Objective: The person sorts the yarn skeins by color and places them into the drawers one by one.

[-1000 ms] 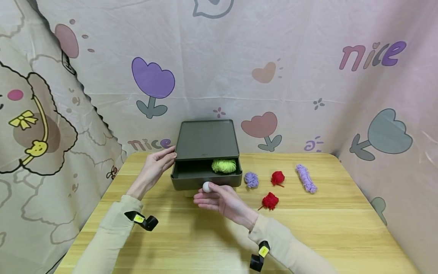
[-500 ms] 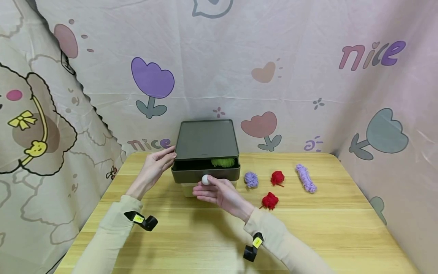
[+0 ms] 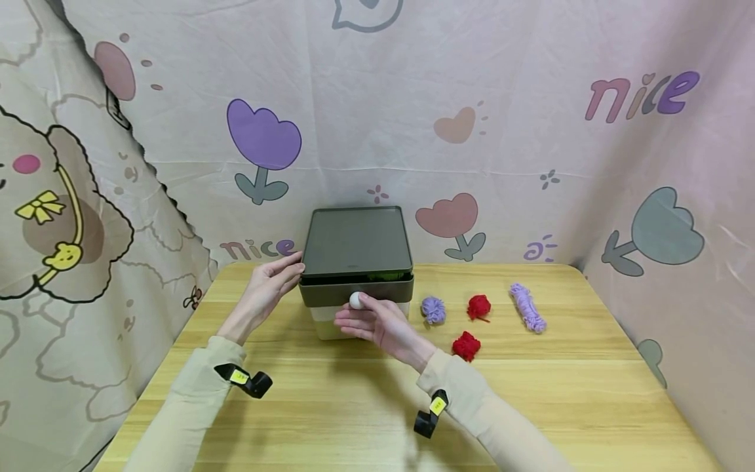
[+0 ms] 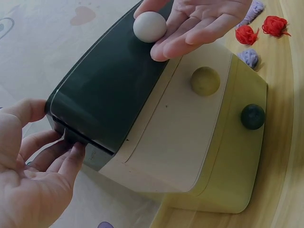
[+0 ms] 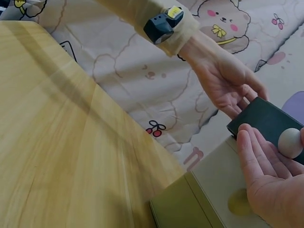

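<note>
A small cabinet of stacked drawers with a dark grey top (image 3: pixel 357 241) stands at the back of the table. Its dark top drawer (image 3: pixel 357 292) is open by a narrow gap, where a bit of green yarn (image 3: pixel 383 276) shows. My right hand (image 3: pixel 382 324) holds the drawer's round white knob (image 4: pixel 150 26) between thumb and fingers, the other fingers stretched out below. On the cabinet's left side, my left hand (image 3: pixel 267 288) grips the upper front corner, thumb at one face and fingers bent against another, as the left wrist view shows.
Right of the cabinet lie a purple yarn ball (image 3: pixel 433 310), two red yarn balls, one behind (image 3: pixel 479 306) and one nearer (image 3: pixel 466 345), and a purple yarn skein (image 3: pixel 527 308). Lower drawers carry a yellowish knob (image 4: pixel 205 81) and a dark knob (image 4: pixel 252 116). A printed curtain (image 3: pixel 507 131) hangs behind.
My right hand has pushed the top drawer inward, away from me, so its gap has narrowed and most of the green yarn is now hidden. My left hand has stayed at the cabinet's corner.
</note>
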`<state>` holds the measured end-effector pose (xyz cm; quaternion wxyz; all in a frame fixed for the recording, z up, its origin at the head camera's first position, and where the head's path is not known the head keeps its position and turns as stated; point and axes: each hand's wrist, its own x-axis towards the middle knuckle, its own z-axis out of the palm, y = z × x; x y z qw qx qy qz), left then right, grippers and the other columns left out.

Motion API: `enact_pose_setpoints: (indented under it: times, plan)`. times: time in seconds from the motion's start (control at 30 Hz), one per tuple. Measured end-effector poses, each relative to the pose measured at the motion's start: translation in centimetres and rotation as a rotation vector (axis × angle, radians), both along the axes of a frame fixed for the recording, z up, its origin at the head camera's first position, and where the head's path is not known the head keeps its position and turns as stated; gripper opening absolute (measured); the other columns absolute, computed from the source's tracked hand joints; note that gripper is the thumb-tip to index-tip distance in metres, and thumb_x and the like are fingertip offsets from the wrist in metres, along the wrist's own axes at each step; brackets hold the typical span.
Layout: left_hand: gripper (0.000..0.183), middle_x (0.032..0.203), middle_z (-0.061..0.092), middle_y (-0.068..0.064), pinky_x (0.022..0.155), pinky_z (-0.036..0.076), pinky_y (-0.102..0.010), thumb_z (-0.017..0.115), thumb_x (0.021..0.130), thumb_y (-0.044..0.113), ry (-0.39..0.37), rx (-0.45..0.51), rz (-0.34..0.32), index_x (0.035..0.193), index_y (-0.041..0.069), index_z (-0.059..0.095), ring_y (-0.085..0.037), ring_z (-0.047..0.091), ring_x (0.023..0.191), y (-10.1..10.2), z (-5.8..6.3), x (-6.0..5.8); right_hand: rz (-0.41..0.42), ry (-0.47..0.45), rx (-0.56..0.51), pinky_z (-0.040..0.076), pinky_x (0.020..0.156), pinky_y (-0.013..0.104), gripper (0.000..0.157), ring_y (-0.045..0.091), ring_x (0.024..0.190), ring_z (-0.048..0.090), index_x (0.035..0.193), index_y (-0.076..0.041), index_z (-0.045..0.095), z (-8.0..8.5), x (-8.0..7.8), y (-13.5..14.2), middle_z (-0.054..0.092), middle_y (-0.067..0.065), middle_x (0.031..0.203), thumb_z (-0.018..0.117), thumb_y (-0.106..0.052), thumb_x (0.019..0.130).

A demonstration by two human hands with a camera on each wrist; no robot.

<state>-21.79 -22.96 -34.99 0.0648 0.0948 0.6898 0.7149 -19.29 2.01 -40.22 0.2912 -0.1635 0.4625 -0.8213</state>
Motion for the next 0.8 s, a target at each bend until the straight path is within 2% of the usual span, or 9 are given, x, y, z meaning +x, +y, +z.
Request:
enact_pose_setpoints:
  times: [0.2, 0.53, 0.8]
  plan:
    - [0.058, 0.15, 0.017, -0.01, 0.108, 0.032, -0.028, 0.054, 0.089, 0.022, 0.006, -0.007, -0.002, 0.139, 0.005, 0.03, -0.022, 0.026, 0.134, 0.0, 0.0, 0.0, -0.013, -0.008, -0.001, 0.048, 0.093, 0.038, 0.056, 0.028, 0.102, 0.061, 0.122, 0.012, 0.044, 0.0, -0.4, -0.1, 0.065, 0.016, 0.106, 0.046, -0.035, 0.092]
    - [0.057, 0.149, 0.017, -0.011, 0.108, 0.032, -0.029, 0.053, 0.09, 0.021, 0.014, 0.0, -0.004, 0.138, 0.003, 0.03, -0.022, 0.026, 0.134, 0.0, -0.1, -0.1, -0.038, -0.018, 0.013, 0.048, 0.093, 0.037, 0.057, 0.026, 0.1, 0.062, 0.123, 0.012, 0.043, 0.1, -1.1, -0.2, 0.067, 0.014, 0.102, 0.045, -0.036, 0.092]
    - [0.057, 0.149, 0.017, -0.011, 0.106, 0.034, -0.026, 0.053, 0.09, 0.019, 0.01, 0.014, -0.005, 0.138, 0.002, 0.029, -0.022, 0.025, 0.135, 0.0, -0.1, 0.0, -0.061, -0.016, 0.008, 0.049, 0.091, 0.036, 0.049, 0.027, 0.098, 0.063, 0.115, 0.006, 0.051, 0.0, -1.6, -0.4, 0.068, 0.014, 0.099, 0.047, -0.036, 0.091]
